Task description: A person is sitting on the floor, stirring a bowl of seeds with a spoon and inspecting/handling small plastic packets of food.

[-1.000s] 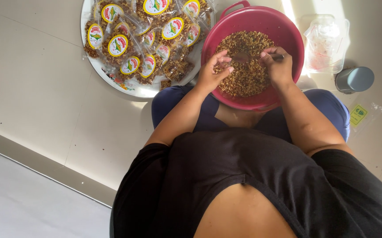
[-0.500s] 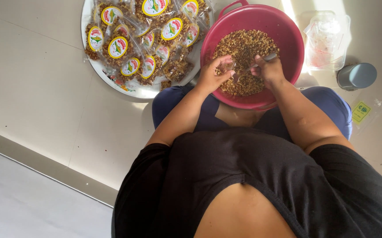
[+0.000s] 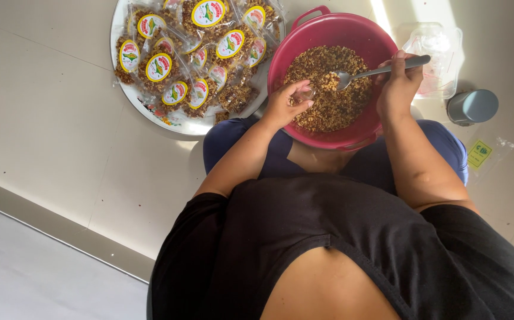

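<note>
Head view, only one I've got. Red basin (image 3: 368,41) sits at 12 o'clock in the person's lap area, between the knees, filled with brown crumbly mix (image 3: 328,98).

Right hand (image 3: 398,89) at the basin's 3 o'clock rim — fingers wrapped tight around the handle of a metal spoon (image 3: 381,70). Spoon runs toward 9 o'clock, bowl loaded with mix, held just above the heap.

Left hand (image 3: 286,105) at the basin's 8 o'clock edge, fingers curled together over the mix. Looks like it pinches something clear at the fingertips, but I can't tell what — too small and washed out.

Round white tray (image 3: 150,104) at 10–11 o'clock, touching the basin's left side, piled with clear packets (image 3: 159,66) of the same brown mix, each with a round yellow label.

At 1–2 o'clock: clear plastic tub (image 3: 441,50) just beside the basin, grey cylinder (image 3: 473,106) near it at 3 o'clock of the tub. Small empty labelled bag (image 3: 481,154) lies flat on the pale floor (image 3: 49,118), right of the knee.
</note>
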